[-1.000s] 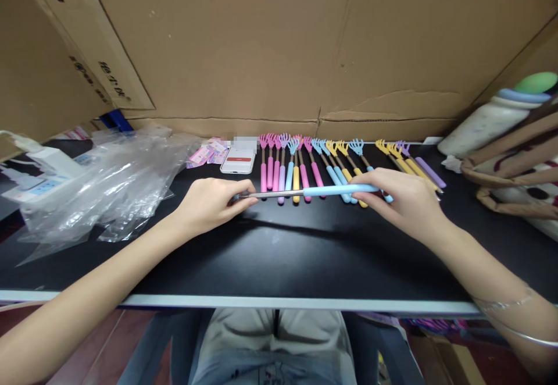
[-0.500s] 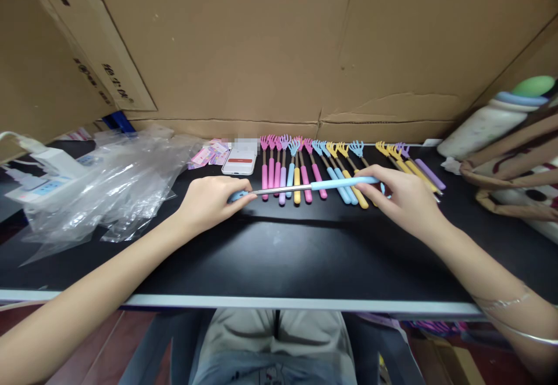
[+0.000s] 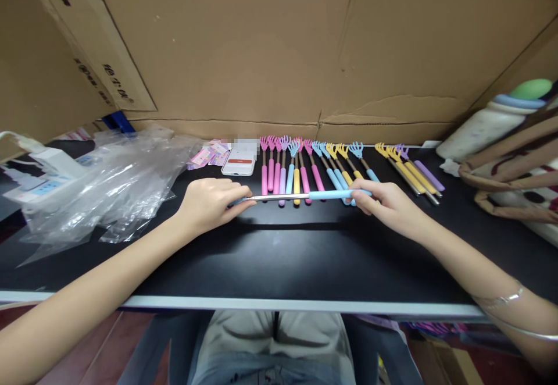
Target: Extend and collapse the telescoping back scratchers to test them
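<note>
I hold a blue-handled telescopic back scratcher [image 3: 322,195] sideways over the black table [image 3: 279,257]. My left hand [image 3: 209,203] is closed round its claw end, which is hidden in my fingers. My right hand [image 3: 387,205] pinches the blue handle end. The bare metal rod spans the gap between my hands. Behind it lies a row of back scratchers [image 3: 305,167] with pink, purple, blue and yellow handles, claws pointing to the cardboard wall.
A white phone [image 3: 239,161] and pink slips [image 3: 204,155] lie left of the row. Crumpled clear plastic bags [image 3: 108,184] and a white power strip [image 3: 39,178] fill the left side. A bottle [image 3: 492,120] and a brown bag [image 3: 514,181] stand at the right. Cardboard [image 3: 279,42] walls the back.
My right hand has slid left along the table and my hands have come closer together. The bare rod between them looks shorter. The scratcher now lies level and slightly nearer to me.
</note>
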Demonstrator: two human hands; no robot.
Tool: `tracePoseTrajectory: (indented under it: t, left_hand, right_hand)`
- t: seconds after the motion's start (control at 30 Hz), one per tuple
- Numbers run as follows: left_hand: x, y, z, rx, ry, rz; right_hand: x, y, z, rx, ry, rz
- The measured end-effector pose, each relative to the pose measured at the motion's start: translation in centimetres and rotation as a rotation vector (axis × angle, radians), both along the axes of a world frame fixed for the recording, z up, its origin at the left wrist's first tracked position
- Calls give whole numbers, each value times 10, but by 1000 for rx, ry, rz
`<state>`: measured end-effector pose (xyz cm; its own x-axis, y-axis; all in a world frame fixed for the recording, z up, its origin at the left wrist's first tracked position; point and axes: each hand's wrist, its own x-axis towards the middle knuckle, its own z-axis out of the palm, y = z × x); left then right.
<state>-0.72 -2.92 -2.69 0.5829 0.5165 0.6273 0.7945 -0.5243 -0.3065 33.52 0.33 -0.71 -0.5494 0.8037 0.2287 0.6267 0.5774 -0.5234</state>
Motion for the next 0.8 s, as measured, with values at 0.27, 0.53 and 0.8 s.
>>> tracePoseTrajectory:
  t: [0.27, 0.53, 0.8]
  left_hand:
    - [-1, 0, 0, 58, 44, -32]
    - [3, -4, 0, 79, 87, -75]
    - [11, -10, -1, 69, 109, -101]
  right_hand:
    - [0, 1, -5, -192, 55, -1]
    - [-4, -5, -5, -377, 52, 76]
    - [-11, -9, -6, -423, -7, 158]
